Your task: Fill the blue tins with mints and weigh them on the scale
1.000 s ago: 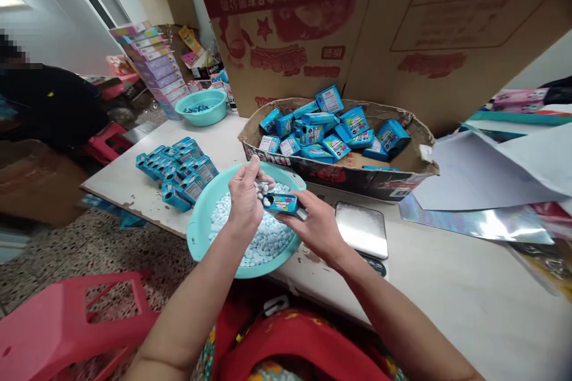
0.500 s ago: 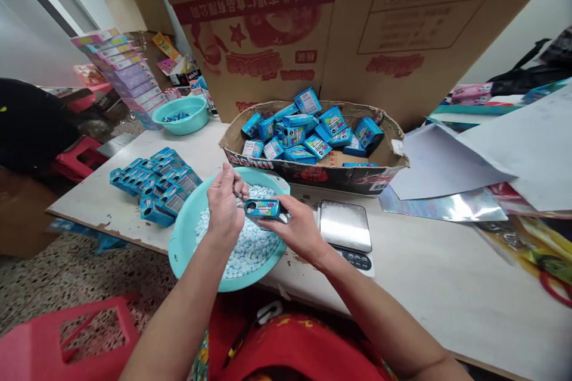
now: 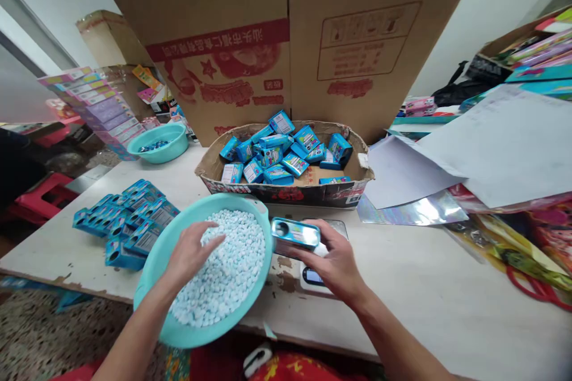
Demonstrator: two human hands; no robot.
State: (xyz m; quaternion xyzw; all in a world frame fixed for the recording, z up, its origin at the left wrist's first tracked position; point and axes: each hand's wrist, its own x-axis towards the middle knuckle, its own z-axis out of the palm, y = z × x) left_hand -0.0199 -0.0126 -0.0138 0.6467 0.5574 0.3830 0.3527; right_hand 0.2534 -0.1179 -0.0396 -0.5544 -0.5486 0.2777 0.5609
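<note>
My left hand (image 3: 191, 255) is over the pale blue candies (image 3: 230, 274) in the turquoise basin (image 3: 255, 286), thumb and fingers apart with nothing between them. Whether its fingertips touch the candies is hard to tell. In my right hand (image 3: 337, 259) is a small blue candy box (image 3: 297, 233), gripped by its right end. The box lies on its side, and a round dark hole shows near the left end of its narrow face. It is over the kitchen scale (image 3: 308, 278), which box and hand mostly cover.
Several blue boxes with round holes (image 3: 129, 220) stand grouped left of the basin. A cut-down carton (image 3: 286, 193) full of more blue boxes sits behind it, before a tall cardboard box (image 3: 286, 95). A smaller turquoise basin (image 3: 163, 152) is at back left; paper sheets (image 3: 402, 172) lie right.
My right hand has carried the candy box rightward from above the basin to the scale. My left hand, pinched beside the box before, has opened and lowered toward the candies. The camera view has shifted.
</note>
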